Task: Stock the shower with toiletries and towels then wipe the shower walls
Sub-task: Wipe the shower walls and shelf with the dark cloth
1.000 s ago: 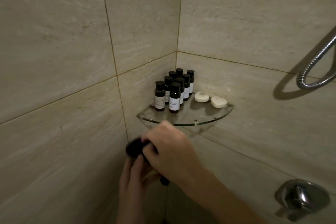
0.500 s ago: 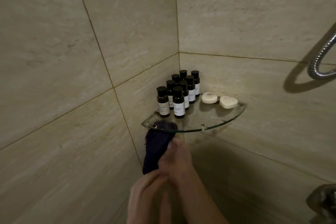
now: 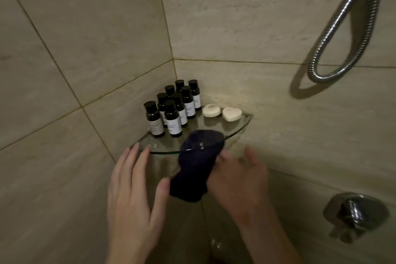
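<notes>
Your left hand [image 3: 132, 188] has let go, fingers spread beside the shelf [image 3: 240, 126]. Your right hand [image 3: 240, 180] grips the cloth [image 3: 199, 163], now at the shelf's front edge, perhaps under the glass. Wiping seems underway.

Tiled shower corner [image 3: 169, 45]: glass shelf [image 3: 150, 146] of small toiletry bottles [image 3: 174, 113] and soaps [image 3: 232, 114], metal hose [image 3: 333, 28], mixer tap [image 3: 353, 212]

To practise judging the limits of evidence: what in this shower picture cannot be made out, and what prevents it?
All in the head view:
- bottles: label text too small and dim to read; rear ones partly hidden by front ones.
- right hand: fingers behind the cloth, so its grip is unclear.
- hose: cut off by the top edge.
- tap: blurred and dark, shape unclear.
</notes>
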The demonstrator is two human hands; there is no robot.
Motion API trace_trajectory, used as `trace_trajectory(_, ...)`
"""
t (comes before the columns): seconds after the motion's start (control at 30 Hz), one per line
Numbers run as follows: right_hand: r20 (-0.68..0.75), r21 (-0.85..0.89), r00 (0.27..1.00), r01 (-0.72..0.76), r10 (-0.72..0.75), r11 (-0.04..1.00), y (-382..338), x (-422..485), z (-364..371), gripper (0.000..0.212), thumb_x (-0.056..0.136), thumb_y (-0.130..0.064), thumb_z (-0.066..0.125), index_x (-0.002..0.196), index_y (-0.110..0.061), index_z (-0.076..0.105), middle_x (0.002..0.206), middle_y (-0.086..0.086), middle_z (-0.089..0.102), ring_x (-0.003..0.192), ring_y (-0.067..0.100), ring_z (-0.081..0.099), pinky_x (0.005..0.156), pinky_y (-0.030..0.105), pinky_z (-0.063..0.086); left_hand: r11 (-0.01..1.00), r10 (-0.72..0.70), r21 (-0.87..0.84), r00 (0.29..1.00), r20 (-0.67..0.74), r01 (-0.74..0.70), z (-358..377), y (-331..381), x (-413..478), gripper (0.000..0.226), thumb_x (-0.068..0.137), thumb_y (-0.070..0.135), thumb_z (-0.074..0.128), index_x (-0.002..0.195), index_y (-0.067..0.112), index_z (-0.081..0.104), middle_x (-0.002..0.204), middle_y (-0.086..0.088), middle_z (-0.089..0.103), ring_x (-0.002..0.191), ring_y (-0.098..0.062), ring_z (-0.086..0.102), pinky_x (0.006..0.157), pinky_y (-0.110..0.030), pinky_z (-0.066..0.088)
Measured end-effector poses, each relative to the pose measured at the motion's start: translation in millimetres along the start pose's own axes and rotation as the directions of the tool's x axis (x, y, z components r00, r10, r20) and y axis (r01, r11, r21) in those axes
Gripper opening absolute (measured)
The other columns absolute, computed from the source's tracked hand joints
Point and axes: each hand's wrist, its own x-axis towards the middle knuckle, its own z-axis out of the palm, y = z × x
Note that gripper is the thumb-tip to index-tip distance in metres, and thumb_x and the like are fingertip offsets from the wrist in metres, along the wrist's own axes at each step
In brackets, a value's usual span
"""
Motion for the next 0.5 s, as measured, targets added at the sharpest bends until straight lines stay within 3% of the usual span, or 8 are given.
trace_trajectory(0.1, -0.028, 0.069, 0.983, 0.185, -0.183, 0.980, -43.3, -12.9, -8.1, 0.080, 0.098, -0.063, 0.030, 0.140, 0.003, 0.048, 0.129, 0.033, 0.060, 0.116, 0.049, 0.062, 0.104, 0.055, 0.040, 0.998, -0.026, 0.063, 0.999, 0.043, 0.023, 15.4, -3.6, 5.7, 0.073, 0.099, 0.062, 0.023, 0.154, 0.016, 0.033, 0.163, -0.002, 0.027, 0.153, -0.018, 0.017, 0.120, -0.050, 0.027)
trace_trajectory(0.23, -0.034, 0.016, 0.962, 0.273, -0.273, 0.962, -80.6, -13.9, -10.2, 0.086, 0.096, -0.063, 0.032, 0.140, 0.011, 0.042, 0.135, 0.036, 0.055, 0.131, 0.048, 0.050, 0.114, 0.052, 0.033, 0.999, -0.049, 0.024, 0.999, -0.011, 0.049, 24.8, -2.6, 6.0, 0.068, 0.098, 0.055, 0.031, 0.151, 0.013, 0.038, 0.161, -0.004, 0.030, 0.153, -0.020, 0.018, 0.120, -0.045, 0.025)
trace_trajectory(0.3, -0.030, -0.008, 0.958, 0.284, -0.284, 0.959, -83.3, -6.2, -11.3, 0.085, 0.090, -0.062, 0.046, 0.130, 0.013, 0.049, 0.131, 0.030, 0.060, 0.130, 0.039, 0.052, 0.112, 0.045, 0.038, 0.998, -0.043, 0.050, 0.999, -0.026, 0.045, 27.4, -1.8, 5.4, 0.067, 0.098, 0.053, 0.034, 0.151, 0.012, 0.037, 0.161, -0.004, 0.029, 0.153, -0.019, 0.016, 0.119, -0.040, 0.022)
trace_trajectory(0.37, 0.004, -0.054, 0.957, 0.288, -0.289, 0.956, -77.2, 8.8, -12.9, 0.070, 0.072, -0.054, 0.071, 0.122, -0.008, 0.057, 0.126, 0.012, 0.062, 0.132, 0.029, 0.050, 0.116, 0.039, 0.035, 0.997, -0.037, 0.068, 0.999, -0.019, 0.038, 28.7, -1.3, 5.9, 0.067, 0.097, 0.052, 0.038, 0.151, 0.012, 0.036, 0.161, -0.005, 0.028, 0.154, -0.019, 0.015, 0.119, -0.037, 0.020)
trace_trajectory(0.4, 0.040, -0.075, 0.959, 0.284, -0.282, 0.956, -71.3, 17.4, -12.4, 0.077, 0.069, -0.051, 0.076, 0.137, -0.024, 0.050, 0.142, 0.009, 0.051, 0.142, 0.028, 0.038, 0.120, 0.040, 0.024, 0.997, -0.039, 0.072, 0.999, -0.011, 0.039, 28.7, -1.3, 6.0, 0.068, 0.097, 0.051, 0.039, 0.152, 0.013, 0.034, 0.162, -0.004, 0.027, 0.154, -0.018, 0.014, 0.119, -0.036, 0.019)
trace_trajectory(0.43, 0.010, -0.101, 0.958, 0.286, -0.287, 0.953, -65.4, 24.9, -12.3, 0.092, 0.075, -0.053, 0.071, 0.154, -0.032, 0.029, 0.163, 0.007, 0.026, 0.152, 0.027, 0.018, 0.123, 0.041, 0.013, 0.997, -0.038, 0.069, 0.999, -0.002, 0.038, 28.8, -1.5, 5.8, 0.068, 0.096, 0.051, 0.040, 0.153, 0.014, 0.033, 0.162, -0.003, 0.025, 0.154, -0.017, 0.012, 0.119, -0.034, 0.018)
trace_trajectory(0.47, 0.021, -0.060, 0.959, 0.285, -0.284, 0.957, -57.5, 30.3, -10.2, 0.095, 0.083, -0.058, 0.060, 0.159, -0.028, 0.011, 0.168, 0.011, 0.003, 0.154, 0.026, 0.007, 0.124, 0.041, 0.009, 0.997, -0.042, 0.066, 0.999, 0.008, 0.041, 28.4, -2.1, 5.6, 0.068, 0.096, 0.051, 0.041, 0.153, 0.016, 0.032, 0.163, -0.001, 0.024, 0.154, -0.015, 0.010, 0.118, -0.031, 0.017)
trace_trajectory(0.5, 0.034, -0.047, 0.960, 0.278, -0.277, 0.959, -50.5, 36.8, -10.2, 0.086, 0.090, -0.061, 0.047, 0.159, -0.024, 0.014, 0.167, 0.012, 0.003, 0.154, 0.028, 0.012, 0.124, 0.041, 0.014, 0.997, -0.044, 0.064, 0.999, 0.017, 0.043, 27.6, -3.0, 5.4, 0.067, 0.096, 0.050, 0.042, 0.154, 0.018, 0.030, 0.164, 0.000, 0.022, 0.154, -0.013, 0.009, 0.118, -0.030, 0.016)
